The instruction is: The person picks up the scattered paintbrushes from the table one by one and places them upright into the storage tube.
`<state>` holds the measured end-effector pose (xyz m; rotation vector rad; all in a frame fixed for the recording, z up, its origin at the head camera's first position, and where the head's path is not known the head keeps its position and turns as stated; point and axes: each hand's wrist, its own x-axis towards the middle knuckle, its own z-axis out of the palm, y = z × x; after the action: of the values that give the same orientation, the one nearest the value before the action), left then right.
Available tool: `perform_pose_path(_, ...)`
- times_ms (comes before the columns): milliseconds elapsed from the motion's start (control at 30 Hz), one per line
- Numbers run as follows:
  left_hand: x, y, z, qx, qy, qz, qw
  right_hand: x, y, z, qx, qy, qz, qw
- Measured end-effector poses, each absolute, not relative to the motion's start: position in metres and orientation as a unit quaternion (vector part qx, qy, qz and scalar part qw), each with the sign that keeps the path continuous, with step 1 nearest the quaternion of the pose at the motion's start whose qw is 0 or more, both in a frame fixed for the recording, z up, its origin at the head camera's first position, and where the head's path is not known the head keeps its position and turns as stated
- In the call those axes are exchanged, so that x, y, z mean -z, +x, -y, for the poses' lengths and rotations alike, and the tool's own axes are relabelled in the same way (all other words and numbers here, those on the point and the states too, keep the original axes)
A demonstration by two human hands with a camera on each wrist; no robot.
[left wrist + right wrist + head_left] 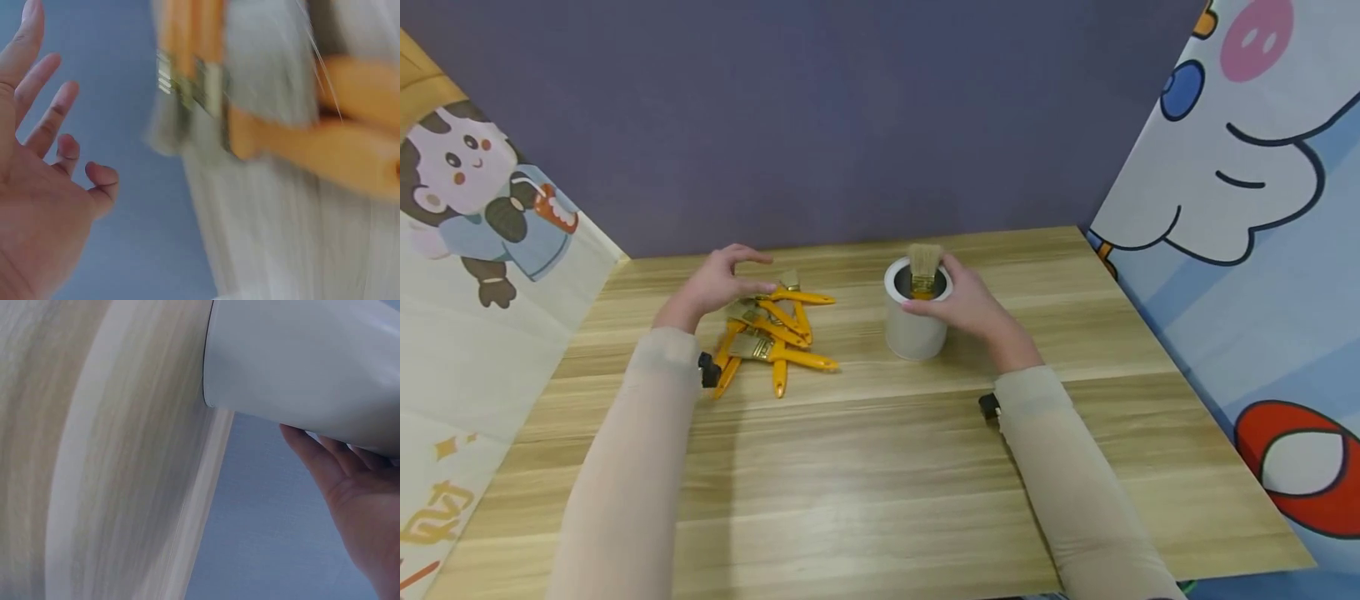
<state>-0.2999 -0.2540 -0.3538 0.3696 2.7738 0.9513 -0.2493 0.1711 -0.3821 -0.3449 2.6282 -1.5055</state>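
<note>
Hands [718, 282] [967, 306]: right round smooth cylindrical can [914, 329], left near glossy-handled, bristly brushes [784, 332].

No readable lettering or numbers
The yellow letter-like marks [436, 523] low on the white, cartoon-printed left wall panel [497, 358] are too unclear to make out

One bench [865, 467] carries one white can [914, 333] with one brush [925, 260] in it and, to the left, at least seven overlapping yellow-handled brushes [808, 360]

Can [916, 332] smooth, perhaps metal; brush handles [808, 360] glossy; bristles [749, 347] rough; tabletop [850, 483] wood-grained.
</note>
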Motion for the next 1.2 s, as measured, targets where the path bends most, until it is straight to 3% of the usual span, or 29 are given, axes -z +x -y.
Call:
perform_pose_path(300,0.389,-0.322,0.278,-0.288,0.127,-0.936,0.156,0.386,-0.248,-0.171,0.482,-0.116,-0.867,0.045)
perform_pose_path(800,0.400,-0.332,0.288,-0.269,0.126,-0.944,0.145,0.377,-0.245,-0.167,0.479,-0.118,-0.869,0.042)
perform_pose_path(1033,0.389,-0.327,0.292,-0.335,0.105,-0.924,0.154,0.379,-0.247,-0.170,0.475,-0.111,-0.872,0.046)
perform_pose_path(1200,0.373,-0.322,0.286,-0.367,0.098,-0.916,0.127,0.379,-0.248,-0.173,0.470,-0.108,-0.875,0.044)
